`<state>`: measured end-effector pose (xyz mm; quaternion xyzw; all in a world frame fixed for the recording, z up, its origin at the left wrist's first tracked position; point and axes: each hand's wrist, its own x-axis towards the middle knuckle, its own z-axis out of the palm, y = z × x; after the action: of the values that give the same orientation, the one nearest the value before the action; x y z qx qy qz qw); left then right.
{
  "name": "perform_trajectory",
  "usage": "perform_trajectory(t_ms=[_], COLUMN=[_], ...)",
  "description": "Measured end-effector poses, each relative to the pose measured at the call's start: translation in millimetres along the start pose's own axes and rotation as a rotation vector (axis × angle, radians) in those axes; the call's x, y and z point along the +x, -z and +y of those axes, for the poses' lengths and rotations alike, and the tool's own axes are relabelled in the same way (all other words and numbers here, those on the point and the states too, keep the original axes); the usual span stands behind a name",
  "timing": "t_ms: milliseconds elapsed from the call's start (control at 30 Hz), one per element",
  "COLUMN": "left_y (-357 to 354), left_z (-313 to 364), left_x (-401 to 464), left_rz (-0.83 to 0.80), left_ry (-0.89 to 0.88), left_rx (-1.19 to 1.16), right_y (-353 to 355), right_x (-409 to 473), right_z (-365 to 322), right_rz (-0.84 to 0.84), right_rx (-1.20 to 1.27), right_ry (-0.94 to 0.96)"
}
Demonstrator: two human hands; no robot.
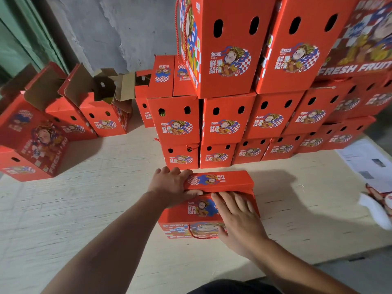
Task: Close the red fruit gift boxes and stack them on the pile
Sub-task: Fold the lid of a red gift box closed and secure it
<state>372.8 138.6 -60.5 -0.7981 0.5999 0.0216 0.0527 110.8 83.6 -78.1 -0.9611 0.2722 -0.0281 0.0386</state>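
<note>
— Where's the box you're working on?

— Right in front of me on the pale wooden tabletop (106,209), just short of the pile (233,115). It's the red gift box (197,211), its printed side with the cartoon figure facing up at me and a red cord handle (201,236) hanging on the near face.

— And your hands?

— My left hand (169,184) curls over the left end of the far lid flap (218,180), fingers on its outer side, thumb tucked under its edge. My right hand (235,211) lies flat on the near top panel, fingers straight and close together, pressing down.

— Is the lid shut?

— Not quite; the far flap stands a little raised, with a dark gap between it and the panel under my right palm.

— What else is around?

— The pile rises in several tiers of closed boxes against the grey wall (110,30). To my left stand open boxes (99,102) with brown flaps up. At the far right edge lie some printed papers (364,160) and something white (375,211) I cannot make out.
</note>
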Motion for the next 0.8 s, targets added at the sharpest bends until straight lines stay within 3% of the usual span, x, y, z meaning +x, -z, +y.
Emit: perform_trajectory(t_ms=[200,300,400,467,633,800], left_y=[1,-4,-22,-37,-49,-37], left_z=[1,10,24,35,48,51], left_x=[-5,-17,-43,-62,-83,-86], left_rz=[-0.07,0.157,0.528,0.654,0.608,0.56], left_ry=[0.085,0.098,0.079,0.091,-0.023,0.086], left_rx=[-0.157,-0.118,-0.28,-0.354,-0.265,-0.331], right_y=[-5,-1,-1,-2,2,-1], right_x=[-2,2,1,-2,3,-1], right_z=[2,2,6,9,5,3], right_rz=[-0.03,-0.093,-0.076,-0.016,0.079,0.173], right_rx=[-0.014,-0.004,0.055,0.115,0.141,0.137], right_ry=[0.009,0.02,0.047,0.047,-0.014,-0.032])
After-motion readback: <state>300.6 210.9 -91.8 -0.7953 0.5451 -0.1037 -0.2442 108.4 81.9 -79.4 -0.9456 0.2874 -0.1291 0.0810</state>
